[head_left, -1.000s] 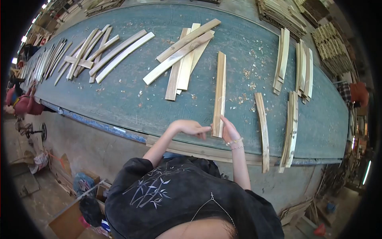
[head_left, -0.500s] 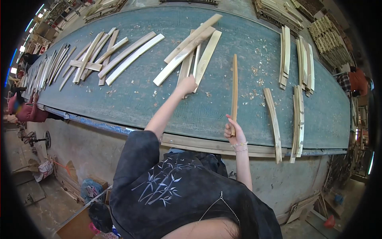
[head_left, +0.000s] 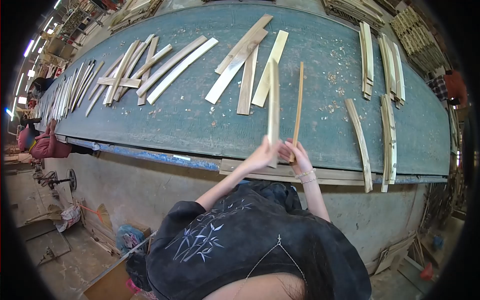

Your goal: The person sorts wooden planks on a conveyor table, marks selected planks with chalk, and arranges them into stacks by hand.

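Observation:
Upright in front of me, a pale wooden strip (head_left: pixel 273 112), slightly blurred, is gripped near its lower end by my left hand (head_left: pixel 262 154). My right hand (head_left: pixel 300 156), with bead bracelets at the wrist, is closed around the bottom of a thin orange-brown wooden strip (head_left: pixel 299 102), seen on its narrow edge. The two hands are close together over the near edge of the green table (head_left: pixel 200 135). Just beyond them lies a group of loose strips, including a pale one (head_left: pixel 270 70) and a browner one (head_left: pixel 247 85).
More strips (head_left: pixel 170 67) lie fanned and crossed to the left. Small stacks (head_left: pixel 387 140) sit at the right, and a curved strip (head_left: pixel 359 145) overhangs the near edge. Wood shavings (head_left: pixel 330 107) are scattered about. Another person in pink (head_left: pixel 42 142) stands at the far left.
My left hand has picked a pale strip out of the group and drawn it back beside my right hand. The strip in my right hand has turned to show a narrower side.

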Tool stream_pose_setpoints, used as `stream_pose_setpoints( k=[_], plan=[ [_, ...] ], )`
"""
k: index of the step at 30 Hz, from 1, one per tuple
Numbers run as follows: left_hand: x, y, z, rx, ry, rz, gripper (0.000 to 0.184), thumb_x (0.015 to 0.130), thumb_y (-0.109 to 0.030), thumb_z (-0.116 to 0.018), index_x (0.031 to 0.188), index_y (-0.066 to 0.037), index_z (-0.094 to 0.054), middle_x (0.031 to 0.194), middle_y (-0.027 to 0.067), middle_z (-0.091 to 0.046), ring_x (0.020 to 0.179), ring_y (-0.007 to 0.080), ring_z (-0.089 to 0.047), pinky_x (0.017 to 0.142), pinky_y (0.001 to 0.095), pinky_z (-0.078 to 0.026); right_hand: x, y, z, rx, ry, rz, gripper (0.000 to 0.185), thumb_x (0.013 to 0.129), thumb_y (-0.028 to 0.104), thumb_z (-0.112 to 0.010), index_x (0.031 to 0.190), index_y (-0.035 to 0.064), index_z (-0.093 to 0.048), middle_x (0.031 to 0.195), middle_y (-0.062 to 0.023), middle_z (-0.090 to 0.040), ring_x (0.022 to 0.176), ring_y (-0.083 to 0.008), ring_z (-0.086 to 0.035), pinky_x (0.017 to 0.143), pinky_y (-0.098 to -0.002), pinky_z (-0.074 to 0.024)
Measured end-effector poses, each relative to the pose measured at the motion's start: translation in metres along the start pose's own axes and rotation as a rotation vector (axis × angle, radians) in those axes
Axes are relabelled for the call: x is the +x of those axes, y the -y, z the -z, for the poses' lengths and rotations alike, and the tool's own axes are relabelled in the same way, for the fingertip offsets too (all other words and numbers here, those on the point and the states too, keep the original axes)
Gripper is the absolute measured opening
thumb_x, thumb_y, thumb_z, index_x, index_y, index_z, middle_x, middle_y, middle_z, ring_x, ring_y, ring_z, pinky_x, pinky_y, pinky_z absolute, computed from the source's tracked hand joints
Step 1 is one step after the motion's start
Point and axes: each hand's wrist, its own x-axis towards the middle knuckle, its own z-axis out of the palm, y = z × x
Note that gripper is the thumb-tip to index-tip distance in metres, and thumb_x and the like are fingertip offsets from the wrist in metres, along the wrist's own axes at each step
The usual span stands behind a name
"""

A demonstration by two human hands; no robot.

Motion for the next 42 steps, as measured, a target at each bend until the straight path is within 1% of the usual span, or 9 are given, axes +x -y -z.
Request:
stream_pose_setpoints(
  k=[5, 8, 11, 15, 20, 25, 27, 33, 42],
  plan=[
    [-0.002, -0.059, 0.018, 0.496, 0.547, 0.234, 0.04, 0.087, -0.031, -0.04, 0.113, 0.0, -0.041, 0.071, 0.0127, -0.059, 0.065, 0.0166, -0.059, 0.061, 0.0298, -0.047, -0.006, -0.02, -0.008, 0.194, 0.077, -0.14, 0.035, 0.078, 0.017, -0.057, 0.108, 0.0044, -0.044, 0.077, -0.0058, -0.055, 0.066, -0.0153, -0.057, 0.057, -0.0288, -0.0489],
    [0.039, -0.044, 0.05, 0.506, -0.079, -0.27, 0.034, 0.086, -0.031, -0.041, 0.09, -0.003, -0.059, 0.066, 0.0113, -0.058, 0.056, 0.019, -0.057, 0.056, 0.0287, -0.046, -0.014, -0.01, -0.003, 0.071, 0.081, -0.137, 0.039, 0.073, 0.017, -0.063, 0.105, 0.0039, -0.047, 0.065, -0.0009, -0.049, 0.057, -0.0111, -0.053, 0.048, -0.0248, -0.0442],
    [0.112, -0.011, 0.061, 0.889, -0.547, -0.167, 0.059, 0.078, -0.04, -0.05, 0.115, 0.004, -0.037, 0.092, 0.0283, -0.051, 0.08, 0.0354, -0.055, 0.065, 0.0406, -0.045, -0.017, -0.001, 0.005, -0.299, -0.101, -0.087, 0.041, 0.068, 0.017, -0.067, 0.101, 0.0028, -0.047, 0.067, -0.0022, -0.051, 0.059, -0.0115, -0.053, 0.051, -0.0244, -0.044],
    [0.173, 0.063, 0.071, 1.307, -0.557, -0.279, 0.06, 0.074, -0.037, -0.054, 0.124, -0.012, -0.032, 0.104, 0.0189, -0.044, 0.098, 0.032, -0.044, 0.069, 0.0457, -0.043, -0.023, -0.014, 0.043, -0.997, -0.409, 0.274, 0.061, 0.056, 0.027, -0.072, 0.104, 0.0036, -0.043, 0.081, -0.0141, -0.058, 0.074, -0.0278, -0.057, 0.068, -0.0347, -0.0453],
    [0.151, 0.03, 0.067, 1.347, -0.375, -0.155, 0.057, 0.078, -0.032, -0.052, 0.125, -0.008, -0.029, 0.097, 0.0133, -0.048, 0.078, 0.023, -0.052, 0.062, 0.0324, -0.047, -0.052, -0.017, 0.055, -1.322, -0.647, 0.24, 0.086, 0.056, 0.026, -0.07, 0.125, 0.0085, -0.022, 0.098, -0.0222, -0.045, 0.084, -0.0395, -0.05, 0.071, -0.0436, -0.0427],
    [0.066, -0.036, 0.036, -0.897, 0.223, 0.134, 0.05, 0.085, -0.036, -0.043, 0.12, -0.001, -0.035, 0.089, 0.009, -0.05, 0.077, 0.0185, -0.05, 0.073, 0.0328, -0.044, -0.052, 0.004, 0.069, -1.41, -0.691, 0.456, 0.076, 0.061, 0.031, -0.066, 0.122, 0.0033, -0.03, 0.102, -0.0222, -0.036, 0.095, -0.0351, -0.037, 0.083, -0.0415, -0.0328],
    [0.044, -0.021, 0.024, -1.216, 0.311, 0.172, 0.046, 0.085, -0.037, -0.042, 0.114, -0.002, -0.04, 0.087, 0.0095, -0.051, 0.084, 0.0197, -0.051, 0.079, 0.034, -0.042, -0.044, 0.027, 0.103, -1.351, -0.852, 0.498, 0.071, 0.062, 0.034, -0.065, 0.118, 0.0011, -0.035, 0.101, -0.0213, -0.037, 0.094, -0.0349, -0.038, 0.082, -0.0419, -0.0322],
    [0.019, 0.006, 0.0, -0.549, -0.092, 0.277, 0.033, 0.078, -0.017, -0.058, 0.1, -0.002, -0.038, 0.08, 0.0091, -0.052, 0.068, 0.0175, -0.057, 0.062, 0.0294, -0.049, -0.032, 0.085, 0.255, -1.763, -1.444, 0.244, 0.072, 0.064, 0.05, -0.06, 0.12, 0.0124, -0.037, 0.121, -0.0196, -0.034, 0.103, -0.0367, -0.039, 0.082, -0.0467, -0.0362],
    [0.039, -0.034, 0.026, -0.32, -0.316, -0.106, 0.042, 0.073, -0.008, -0.062, 0.105, -0.001, -0.035, 0.068, 0.0056, -0.053, 0.05, 0.0127, -0.054, 0.045, 0.0232, -0.044, -0.049, 0.064, 0.276, -1.58, -1.406, 0.166, 0.063, 0.064, 0.064, -0.052, 0.119, 0.0381, -0.037, 0.114, -0.0118, -0.038, 0.098, -0.0321, -0.044, 0.078, -0.0448, -0.0376]
  ],
)
